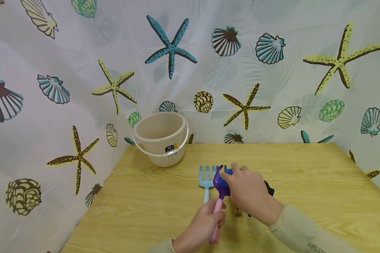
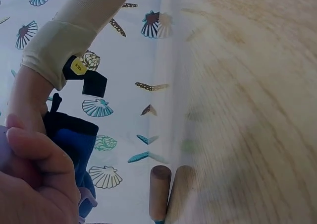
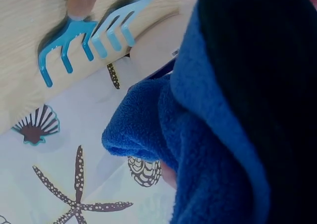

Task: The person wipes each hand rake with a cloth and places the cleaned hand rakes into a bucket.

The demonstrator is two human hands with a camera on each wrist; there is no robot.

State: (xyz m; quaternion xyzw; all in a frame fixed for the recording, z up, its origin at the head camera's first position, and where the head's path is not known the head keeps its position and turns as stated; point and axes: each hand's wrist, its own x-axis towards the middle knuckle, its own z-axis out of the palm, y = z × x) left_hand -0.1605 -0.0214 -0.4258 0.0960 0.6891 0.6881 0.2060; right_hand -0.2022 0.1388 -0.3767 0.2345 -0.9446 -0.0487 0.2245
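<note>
My left hand [image 1: 206,221] grips the pink handle of a small garden hand tool [image 1: 219,207]. Its curved purple head points up and away, seen nearly edge-on. With my right hand [image 1: 251,193] I hold a fuzzy blue cloth [image 1: 222,180] against that head; the right wrist view shows the cloth [image 3: 198,135] bunched and folded, with a dark part beside it. Just left of the purple head, a light blue hand rake [image 1: 206,177] lies on the table, tines away. A second, teal rake [image 3: 64,38] with a wooden handle lies beside it, mostly hidden behind my hands in the head view.
A cream bucket [image 1: 159,149] with its handle hanging at the front stands at the table's back left. The wood-grain table [image 1: 130,211] meets a hanging curtain [image 1: 190,88] printed with shells and starfish at the back and both sides.
</note>
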